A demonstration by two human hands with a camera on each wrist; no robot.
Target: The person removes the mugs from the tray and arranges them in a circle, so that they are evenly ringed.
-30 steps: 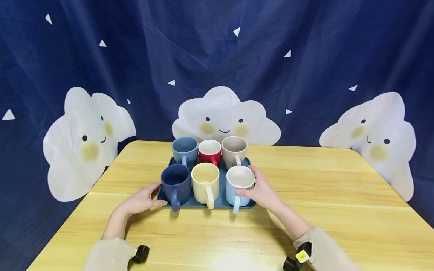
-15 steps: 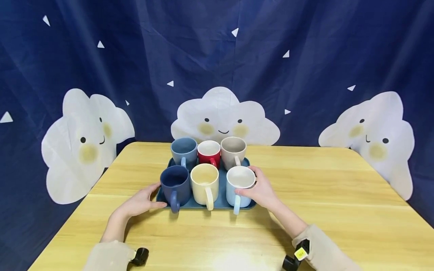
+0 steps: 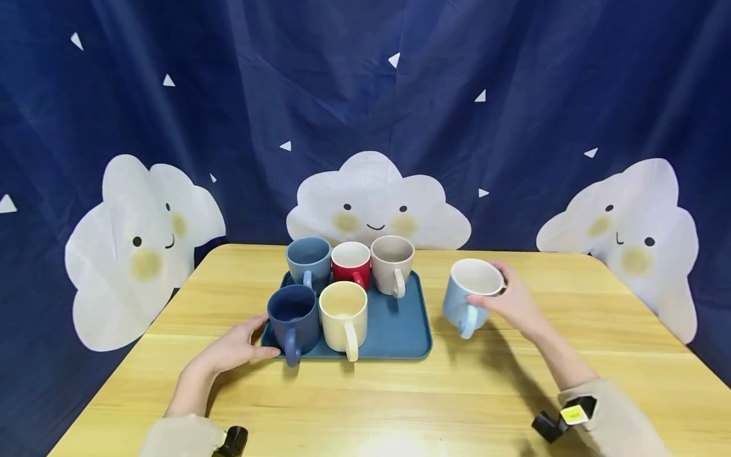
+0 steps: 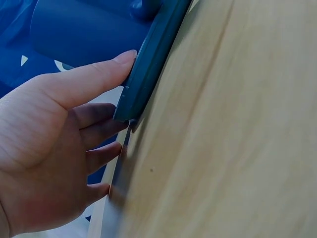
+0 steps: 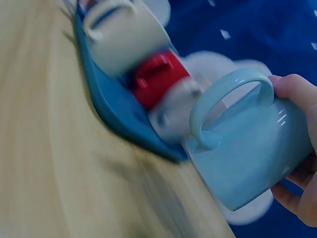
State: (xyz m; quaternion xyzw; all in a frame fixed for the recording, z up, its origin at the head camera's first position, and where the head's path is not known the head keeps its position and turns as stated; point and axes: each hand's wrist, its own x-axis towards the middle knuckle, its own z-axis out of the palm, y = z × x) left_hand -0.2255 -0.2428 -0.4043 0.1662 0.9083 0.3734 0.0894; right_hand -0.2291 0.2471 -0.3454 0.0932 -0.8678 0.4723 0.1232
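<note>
My right hand (image 3: 514, 304) grips a light blue mug (image 3: 461, 301) with a white inside, raised over the table to the right of the tray. In the right wrist view the mug's handle (image 5: 198, 114) faces the camera, with the fingers round the body. My left hand (image 3: 231, 346) holds the left edge of the dark blue tray (image 3: 394, 339); in the left wrist view the thumb (image 4: 106, 77) lies on the rim and the fingers sit along its outer side. Nearest that hand stands a navy mug (image 3: 294, 317), with a cream mug (image 3: 344, 317) beside it.
Along the tray's back row stand a grey-blue mug (image 3: 309, 260), a red mug (image 3: 351, 266) with a white inside, and a beige mug (image 3: 392, 263). The wooden table (image 3: 571, 317) extends to both sides. A dark blue cloud-printed curtain (image 3: 342, 95) hangs behind.
The light blue mug has been lifted off the tray's front right corner and carried right by my right hand. My left hand stays at the tray's left edge.
</note>
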